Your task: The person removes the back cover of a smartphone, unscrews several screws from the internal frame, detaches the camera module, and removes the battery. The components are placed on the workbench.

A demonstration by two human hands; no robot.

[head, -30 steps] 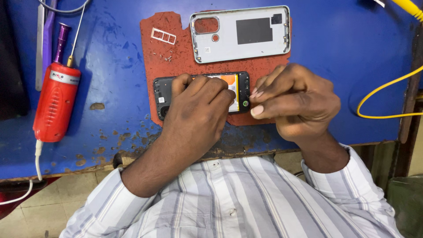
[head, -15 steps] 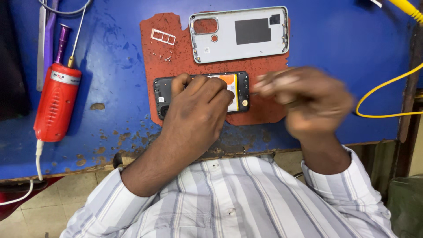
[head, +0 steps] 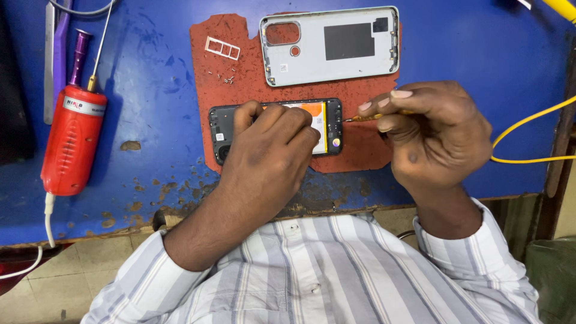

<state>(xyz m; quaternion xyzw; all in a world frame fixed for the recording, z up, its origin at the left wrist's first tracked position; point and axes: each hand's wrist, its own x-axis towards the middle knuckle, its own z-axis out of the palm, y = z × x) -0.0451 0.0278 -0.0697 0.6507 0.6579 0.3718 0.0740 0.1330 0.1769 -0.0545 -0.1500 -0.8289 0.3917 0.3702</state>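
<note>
The right hand [head: 435, 132] has pulled away to the right of the opened phone [head: 276, 128], fingers pinched on a small screwdriver [head: 369, 117] whose tip points toward it. The left hand [head: 270, 150] stays pressing down, fingers curled on the phone atop the red mat [head: 354, 150].

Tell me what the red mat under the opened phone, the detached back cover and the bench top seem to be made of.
Ragged-edged red mat: probably rubber or silicone, matte, lying flat with torn, uneven edges.
Pale grey phone back cover: looks like moulded plastic, smooth inside face, with a dark square pad.
Blue bench top: painted, likely wood; chipped paint shows brown beneath along the near edge.
</note>
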